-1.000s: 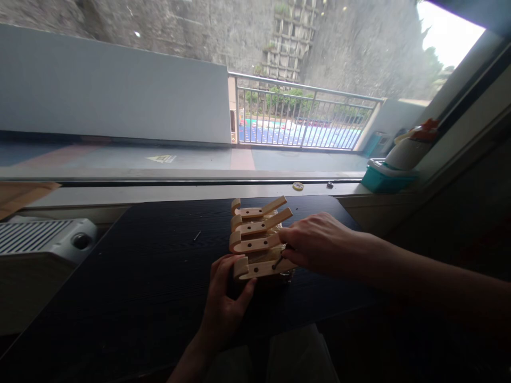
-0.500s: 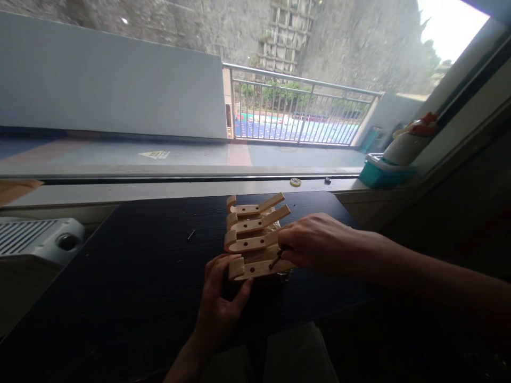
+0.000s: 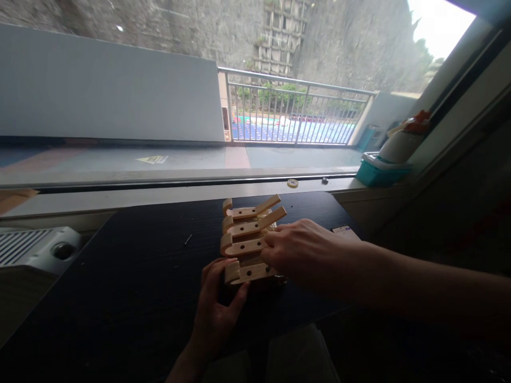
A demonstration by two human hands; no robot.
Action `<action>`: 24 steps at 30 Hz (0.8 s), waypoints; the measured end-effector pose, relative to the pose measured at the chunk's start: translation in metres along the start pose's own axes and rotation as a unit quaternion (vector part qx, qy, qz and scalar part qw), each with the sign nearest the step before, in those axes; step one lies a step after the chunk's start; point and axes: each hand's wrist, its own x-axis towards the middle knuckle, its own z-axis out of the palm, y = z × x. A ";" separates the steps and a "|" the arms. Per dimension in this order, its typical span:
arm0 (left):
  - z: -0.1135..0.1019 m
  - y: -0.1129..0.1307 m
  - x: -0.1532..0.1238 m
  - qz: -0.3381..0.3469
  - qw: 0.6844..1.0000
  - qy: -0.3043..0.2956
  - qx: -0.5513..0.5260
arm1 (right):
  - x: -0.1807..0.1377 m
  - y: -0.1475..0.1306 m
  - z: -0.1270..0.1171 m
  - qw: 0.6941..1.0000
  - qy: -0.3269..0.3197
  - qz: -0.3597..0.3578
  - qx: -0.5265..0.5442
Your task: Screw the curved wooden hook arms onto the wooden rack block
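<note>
Several pale wooden hooks (image 3: pixel 244 247), each with dark screw holes, sit in a row on a block that looks wrapped in clear film. My left hand (image 3: pixel 219 298) is closed around the curled end of the nearest hook (image 3: pixel 258 272), thumb on the near side and fingers on the far side. Over the right part of that hook, my right hand (image 3: pixel 289 250) is closed in a fist beside its second hole. The thin dark metal tool it grips is now hidden by the fingers. A loose screw (image 3: pixel 188 240) lies on the black table (image 3: pixel 139 266), left of the hooks.
A phone (image 3: pixel 345 232) lies beyond my right forearm. On the sill are a yellow-rimmed roll (image 3: pixel 293 183), a small dark item (image 3: pixel 324 180) and a teal box (image 3: pixel 381 173) with a white, orange-topped container (image 3: pixel 403 143). A white slotted unit (image 3: pixel 38 250) stands left.
My right hand has turned over and shifted left and nearer, covering the tool that was visible at the hole. The phone has come into view. My left hand keeps its grip.
</note>
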 end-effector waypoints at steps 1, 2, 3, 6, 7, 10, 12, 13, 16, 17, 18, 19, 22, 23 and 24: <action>0.000 0.000 0.000 0.001 1.000 -0.002 0.000 | 0.001 0.000 0.001 1.000 0.006 -0.004 0.009; 0.000 0.000 0.000 0.003 1.000 -0.004 -0.001 | 0.002 0.000 0.003 1.000 0.010 -0.006 0.020; -0.001 0.000 0.000 0.003 1.000 -0.005 -0.002 | 0.003 0.000 0.003 0.999 0.012 -0.002 0.029; -0.001 0.001 -0.001 0.000 1.000 -0.012 -0.009 | 0.006 0.000 0.002 0.998 -0.019 0.044 0.036; -0.001 0.001 -0.001 -0.002 1.000 -0.012 -0.011 | 0.007 0.000 0.001 0.997 -0.037 0.062 0.031; -0.001 0.001 -0.001 -0.006 1.000 -0.010 -0.017 | 0.009 -0.001 -0.003 0.995 -0.049 0.090 0.011; -0.001 0.001 -0.001 -0.006 1.000 -0.005 -0.019 | 0.009 -0.001 -0.006 0.994 -0.036 0.102 0.001; 0.000 0.002 -0.001 -0.005 1.000 -0.002 -0.018 | 0.008 -0.001 -0.008 0.994 -0.032 0.107 -0.003; 0.000 0.002 -0.001 -0.005 1.000 0.001 -0.016 | 0.006 -0.001 -0.014 0.996 -0.030 0.086 -0.019; 0.000 0.002 0.000 -0.005 1.000 0.000 -0.015 | 0.005 -0.002 -0.015 0.997 -0.031 0.069 -0.025; 0.000 0.001 0.000 -0.005 1.000 -0.003 -0.014 | 0.005 -0.003 -0.015 0.998 -0.034 0.052 -0.028; 0.000 0.001 0.000 -0.004 1.000 -0.005 -0.013 | 0.005 -0.003 -0.014 0.998 -0.037 0.038 -0.030; 0.000 0.000 0.000 -0.002 1.000 -0.007 -0.009 | 0.006 -0.004 -0.005 0.999 -0.028 0.016 -0.015; -0.001 0.000 0.000 -0.001 1.000 -0.007 -0.008 | 0.007 -0.004 -0.001 1.000 -0.016 0.015 -0.007; -0.001 0.000 0.000 0.001 1.000 -0.007 -0.008 | 0.006 -0.003 0.003 1.000 -0.004 0.017 0.000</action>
